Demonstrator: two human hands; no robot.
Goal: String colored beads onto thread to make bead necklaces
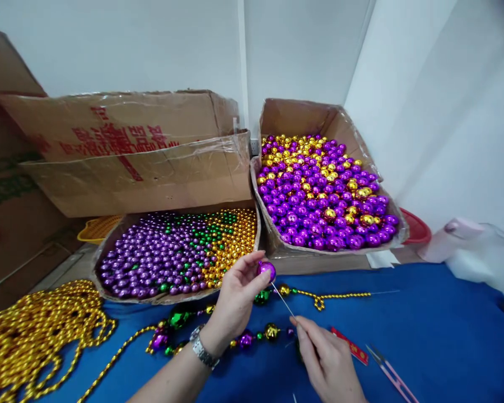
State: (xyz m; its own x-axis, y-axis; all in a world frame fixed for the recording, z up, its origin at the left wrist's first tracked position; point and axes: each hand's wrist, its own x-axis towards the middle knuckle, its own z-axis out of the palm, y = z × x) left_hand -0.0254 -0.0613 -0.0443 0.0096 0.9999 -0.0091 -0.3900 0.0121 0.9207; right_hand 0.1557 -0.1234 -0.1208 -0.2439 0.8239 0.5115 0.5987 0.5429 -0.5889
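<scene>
A shiny purple ball bead (267, 271) is pinched between the thumb and fingers of my left hand (240, 285), which wears a metal watch. My right hand (325, 355) is closed on a long thin needle (283, 298). The needle slants up to the left, and its upper end meets the underside of the bead; whether it has passed inside is hidden. Below and behind my hands lies a strand of purple, green and gold beads (271, 331) on the blue cloth (428, 313). Gold beaded cord (336, 294) extends from the strand's upper right end.
Small purple, green and gold beads fill a cardboard box (151, 193) at the left. Another box (302, 117) holds larger purple and gold balls. Gold bead strings (46, 330) are heaped at left. Pink-handled snips (392, 375) and a red packet (353, 347) lie at right.
</scene>
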